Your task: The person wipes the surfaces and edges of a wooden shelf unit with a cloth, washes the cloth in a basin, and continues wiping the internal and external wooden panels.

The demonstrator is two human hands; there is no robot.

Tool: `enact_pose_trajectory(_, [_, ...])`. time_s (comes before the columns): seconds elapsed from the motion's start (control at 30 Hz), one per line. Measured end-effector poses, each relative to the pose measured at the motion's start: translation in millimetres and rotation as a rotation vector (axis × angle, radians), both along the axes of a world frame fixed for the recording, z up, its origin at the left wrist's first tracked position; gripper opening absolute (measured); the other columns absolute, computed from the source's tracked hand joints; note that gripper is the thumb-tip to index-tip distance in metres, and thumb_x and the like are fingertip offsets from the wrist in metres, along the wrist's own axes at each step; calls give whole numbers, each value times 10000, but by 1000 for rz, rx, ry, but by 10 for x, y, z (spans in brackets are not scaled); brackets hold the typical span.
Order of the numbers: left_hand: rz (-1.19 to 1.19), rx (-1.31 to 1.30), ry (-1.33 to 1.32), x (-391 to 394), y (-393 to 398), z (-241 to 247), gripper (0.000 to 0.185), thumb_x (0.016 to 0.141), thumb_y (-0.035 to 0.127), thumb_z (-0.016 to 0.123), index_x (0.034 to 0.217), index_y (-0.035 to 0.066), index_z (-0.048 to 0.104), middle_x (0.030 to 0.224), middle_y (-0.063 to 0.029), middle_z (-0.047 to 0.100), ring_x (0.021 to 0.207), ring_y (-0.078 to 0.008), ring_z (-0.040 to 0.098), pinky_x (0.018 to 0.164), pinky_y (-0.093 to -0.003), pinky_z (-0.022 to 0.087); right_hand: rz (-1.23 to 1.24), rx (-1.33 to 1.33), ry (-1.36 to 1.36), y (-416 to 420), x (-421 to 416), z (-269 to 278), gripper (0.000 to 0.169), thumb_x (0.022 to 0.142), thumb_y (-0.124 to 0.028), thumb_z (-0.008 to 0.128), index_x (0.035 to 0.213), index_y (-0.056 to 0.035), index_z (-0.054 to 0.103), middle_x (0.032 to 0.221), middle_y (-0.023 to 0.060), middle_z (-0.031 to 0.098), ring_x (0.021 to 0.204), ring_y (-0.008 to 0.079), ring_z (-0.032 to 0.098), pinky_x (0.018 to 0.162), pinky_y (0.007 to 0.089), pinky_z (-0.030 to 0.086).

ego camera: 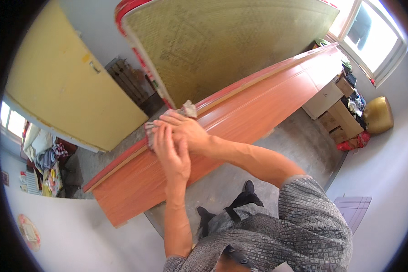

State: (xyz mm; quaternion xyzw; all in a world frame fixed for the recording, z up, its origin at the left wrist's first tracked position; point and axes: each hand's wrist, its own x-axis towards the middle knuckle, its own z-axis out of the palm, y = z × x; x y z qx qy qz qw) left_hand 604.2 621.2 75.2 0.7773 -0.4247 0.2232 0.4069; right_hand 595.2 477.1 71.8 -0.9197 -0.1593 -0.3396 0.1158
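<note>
My right hand [187, 132] presses flat on a crumpled striped cloth [189, 109] over the top edge of a long reddish wood-grain panel [244, 115]. Close against it, and partly overlapping it, my left hand [171, 153] lies on the left part of the same cloth. The fingers of both hands are stretched out, and most of the cloth is hidden under them. Running slantwise from lower left to upper right, the panel has a raised red rim along its far edge.
Behind the panel a mattress [224, 47] with red edging stands upright. A yellow door [71, 78] is at the left, near a radiator [127, 80]. Cardboard boxes [343, 117] and a gold stool [379, 115] stand at the right below a window [374, 34].
</note>
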Motion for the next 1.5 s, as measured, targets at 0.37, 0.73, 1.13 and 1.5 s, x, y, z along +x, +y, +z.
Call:
enact_pose_trajectory(0.37, [-405, 64, 109, -996, -3175, 139, 625, 1004, 301, 703, 1437, -111, 523, 1538, -324, 471, 1473, -478, 398, 1245, -538, 319, -285, -21, 83, -3300, -1480, 84, 681, 923, -309, 680, 1570, -172, 515, 1626, 76, 494, 1534, 286, 413, 1291, 497, 273])
enact_pose_trajectory(0.73, [-357, -9, 168, -1053, -2654, 282, 515, 1012, 243, 681, 1428, -42, 577, 1537, -240, 529, 1455, -429, 458, 1241, -522, 329, -283, 48, 56, -2702, -1179, -339, 521, 998, -277, 571, 1489, -103, 571, 1602, 117, 502, 1516, 310, 418, 1280, 482, 318])
enact_pose_trajectory(1.13, [-270, 157, 89, -1340, -3505, 293, 485, 1015, 191, 671, 1446, -6, 568, 1547, -218, 526, 1456, -402, 467, 1229, -505, 340, -216, 17, 16, -3524, -1353, -192, 519, 964, -322, 586, 1467, -198, 615, 1542, 47, 574, 1469, 294, 479, 1251, 547, 314])
enact_pose_trajectory(1.5, [-470, 92, 203, -2579, -5489, 518, 537, 972, 213, 755, 1417, -32, 583, 1561, -271, 485, 1483, -449, 419, 1230, -518, 364, -475, 47, 54, -6469, -2720, 60, 561, 870, -35, 636, 1427, -107, 645, 1536, 105, 585, 1469, 295, 496, 1236, 484, 372])
